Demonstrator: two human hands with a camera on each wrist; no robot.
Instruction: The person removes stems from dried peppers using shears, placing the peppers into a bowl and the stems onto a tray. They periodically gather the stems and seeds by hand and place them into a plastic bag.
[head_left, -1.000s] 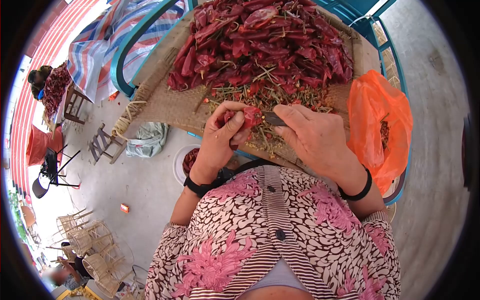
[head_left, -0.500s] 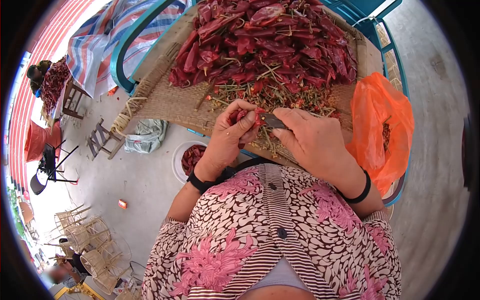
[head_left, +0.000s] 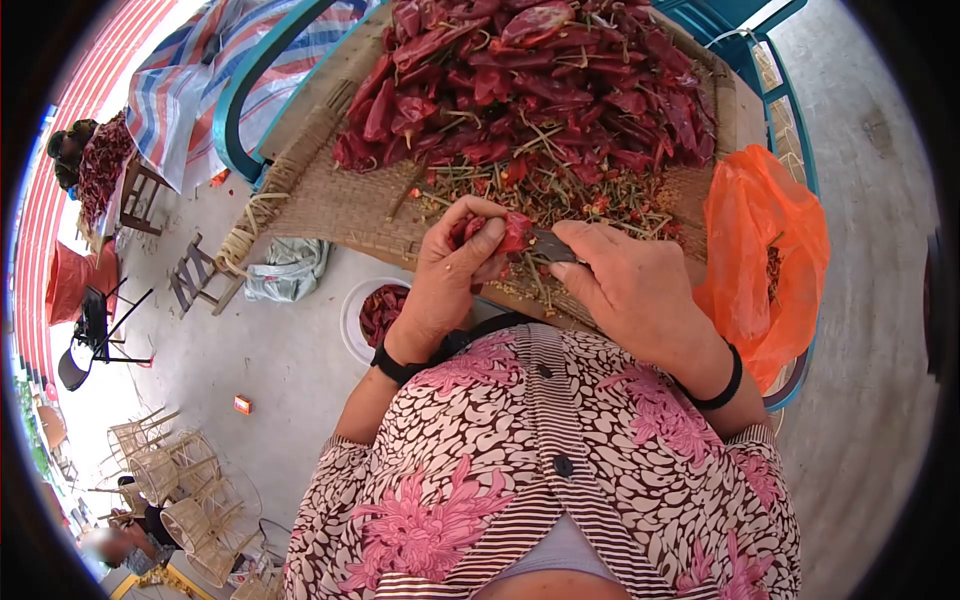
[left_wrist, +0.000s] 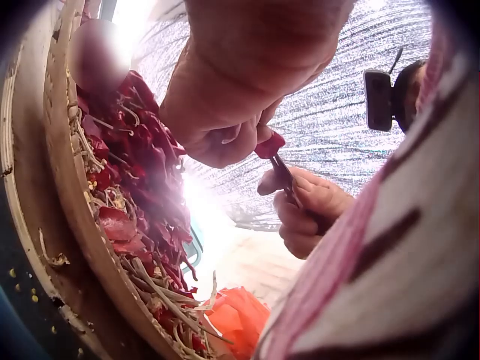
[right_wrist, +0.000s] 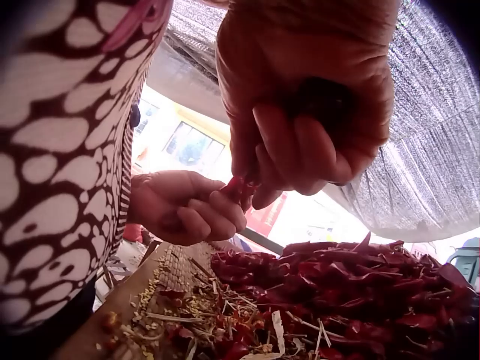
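Over the near edge of the woven tray, my left hand [head_left: 440, 285] holds dried red chili peppers [head_left: 515, 232] in its curled fingers. One pepper's end pokes out past the thumb. Facing it, my right hand [head_left: 635, 295] grips dark metal scissors [head_left: 555, 246], their tip right at that pepper end. In the left wrist view, two narrow blades [left_wrist: 280, 169] meet the red pepper tip [left_wrist: 271, 145]. The right palm hides most of the handle. Beyond both hands rises a big heap of dried red chilies [head_left: 560, 90], with cut stems and seeds [head_left: 560, 195] strewn before it.
An orange plastic bag [head_left: 760, 260] hangs at the woven tray's [head_left: 370, 215] right. Below left, a white basin [head_left: 352, 325] holds more chilies. A grey-green bag [head_left: 290, 270], a small wooden stool [head_left: 195, 275] and wicker chairs [head_left: 180, 480] stand on the floor. Another person sits at far left.
The scissors came up against the pepper end half a second ago, then drew back slightly to the right. Both hands keep their holds. The view has shifted slightly.
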